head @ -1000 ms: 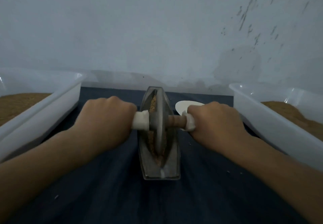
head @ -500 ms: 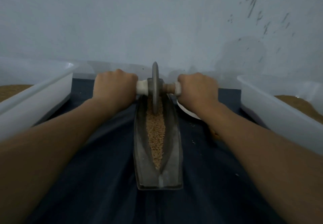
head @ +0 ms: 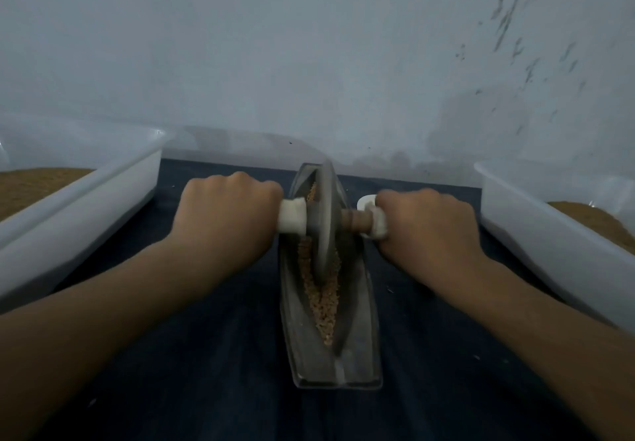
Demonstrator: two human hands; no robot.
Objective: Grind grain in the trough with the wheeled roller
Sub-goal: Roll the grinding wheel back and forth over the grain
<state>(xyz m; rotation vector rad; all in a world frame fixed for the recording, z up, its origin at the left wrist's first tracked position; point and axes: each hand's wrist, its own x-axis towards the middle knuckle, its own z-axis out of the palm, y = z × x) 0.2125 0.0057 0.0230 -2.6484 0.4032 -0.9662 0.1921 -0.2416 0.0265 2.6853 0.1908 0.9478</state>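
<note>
Left hand (head: 223, 215), right hand (head: 427, 231) gripping roller (head: 324, 224) handles, fingers hidden; roller hides some grain (head: 323, 306) in trough (head: 359, 347).

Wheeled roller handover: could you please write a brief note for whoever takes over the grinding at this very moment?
Left hand and right hand: fingers curled round the handle ends of the wheeled roller.
The wheel stands upright in the trough, in its far half, on the grain.
The trough lies lengthwise on the dark cloth.
Done: hard to tell; near-end kernels look whole.
To do: roll along the full trough until the grain looks crushed.
</note>
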